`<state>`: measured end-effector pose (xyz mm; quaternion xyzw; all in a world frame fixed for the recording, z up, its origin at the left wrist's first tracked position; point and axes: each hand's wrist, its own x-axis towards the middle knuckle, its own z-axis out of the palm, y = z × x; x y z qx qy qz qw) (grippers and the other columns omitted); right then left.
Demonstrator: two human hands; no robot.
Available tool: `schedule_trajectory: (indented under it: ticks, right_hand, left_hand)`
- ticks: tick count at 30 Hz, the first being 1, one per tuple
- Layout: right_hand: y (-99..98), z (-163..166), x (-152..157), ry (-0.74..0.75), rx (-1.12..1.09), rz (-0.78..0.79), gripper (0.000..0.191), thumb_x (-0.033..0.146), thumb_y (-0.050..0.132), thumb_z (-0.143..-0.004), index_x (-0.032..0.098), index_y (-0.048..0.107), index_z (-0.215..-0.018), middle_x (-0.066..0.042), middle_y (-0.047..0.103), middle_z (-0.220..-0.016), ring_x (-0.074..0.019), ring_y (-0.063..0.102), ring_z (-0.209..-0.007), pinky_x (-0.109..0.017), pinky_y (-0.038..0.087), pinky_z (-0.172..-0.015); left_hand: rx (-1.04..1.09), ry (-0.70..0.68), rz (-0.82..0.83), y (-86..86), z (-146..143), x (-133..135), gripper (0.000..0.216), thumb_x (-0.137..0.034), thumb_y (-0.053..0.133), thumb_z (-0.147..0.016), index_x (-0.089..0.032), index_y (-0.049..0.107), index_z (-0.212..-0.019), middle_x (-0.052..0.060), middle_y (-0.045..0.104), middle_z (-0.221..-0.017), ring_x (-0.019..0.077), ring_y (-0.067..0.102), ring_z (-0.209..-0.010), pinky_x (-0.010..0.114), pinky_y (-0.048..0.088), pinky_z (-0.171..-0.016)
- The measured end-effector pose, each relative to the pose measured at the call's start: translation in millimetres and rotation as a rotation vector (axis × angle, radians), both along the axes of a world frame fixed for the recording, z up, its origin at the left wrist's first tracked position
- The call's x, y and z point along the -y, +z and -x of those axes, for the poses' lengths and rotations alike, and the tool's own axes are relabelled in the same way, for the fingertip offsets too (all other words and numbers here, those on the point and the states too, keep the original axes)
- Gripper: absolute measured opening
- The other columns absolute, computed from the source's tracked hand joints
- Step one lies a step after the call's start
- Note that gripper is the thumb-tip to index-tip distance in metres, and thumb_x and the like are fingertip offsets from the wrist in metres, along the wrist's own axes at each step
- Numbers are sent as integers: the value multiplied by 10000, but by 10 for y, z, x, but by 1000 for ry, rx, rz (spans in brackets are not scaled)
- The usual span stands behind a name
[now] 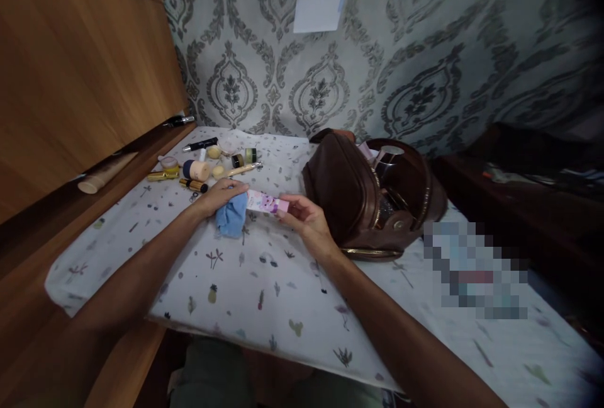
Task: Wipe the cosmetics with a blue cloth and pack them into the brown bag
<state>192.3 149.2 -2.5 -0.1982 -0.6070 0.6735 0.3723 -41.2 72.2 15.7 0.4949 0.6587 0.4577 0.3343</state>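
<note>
A small white, pink and purple tube (263, 201) with a printed picture is held level between both hands, above the covered table. My right hand (309, 222) is closed on its pink end, thumb below and fingers above. My left hand (219, 197) is closed on a light blue cloth (231, 217), which hangs down and touches the tube's left end. Whether the left fingers also grip the tube I cannot tell. A brown leather bag (344, 187) stands unzipped just right of my right hand, with a few items showing inside.
Several cosmetics lie at the back left, among them a dark-capped beige jar (196, 170), a gold tube (163, 175) and a black pen-like stick (200, 145). A wooden cabinet (89, 55) borders the left side. A blurred-out flat item (474, 269) lies right of the bag.
</note>
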Motion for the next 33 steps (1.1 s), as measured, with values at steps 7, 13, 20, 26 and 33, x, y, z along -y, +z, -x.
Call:
schedule_trajectory:
  ticks: [7,13,20,26,33]
  right_hand:
    - [-13,24,28,-102,51,78,413,475,875,-593,191,669,-810,-7,688,-715,-156,632,-648,-319,564,-670]
    - [40,32,91,-123,128,64,348,462,821,-618,183,635,-711,22,620,-586,-128,552,-537,-240,451,-496]
    - [69,8,119,-116,147,40,343,499,779,-644,193,639,-714,16,613,-653,-121,514,-562,-254,415,-537]
    - [74,-1,85,-153,143,52,395,562,749,-676,204,582,-672,41,518,-553,-102,421,-500,-244,336,-488]
    - [59,-7,59,-57,170,169,478,675,682,-716,218,563,-791,31,573,-562,-100,449,-451,-228,300,-432]
  left_hand:
    - [-569,228,-415,139,-268,82,332,-454,492,-954,-170,568,-800,1,534,-736,160,507,-717,268,398,-687]
    - [-1070,-364,-498,67,-637,133,454,-391,489,-992,-175,448,-1390,158,580,-1302,278,528,-1205,401,416,-983]
    - [-1326,-366,-384,16,-360,62,459,-527,420,-993,-133,618,-1121,127,656,-987,263,588,-928,366,421,-817]
    - [-963,-353,-267,108,-106,71,405,-529,451,-987,-174,643,-959,54,632,-881,206,589,-842,278,399,-723]
    - [-343,-270,-162,119,-197,46,442,-563,532,-908,-171,587,-711,-12,560,-687,138,508,-634,240,384,-606]
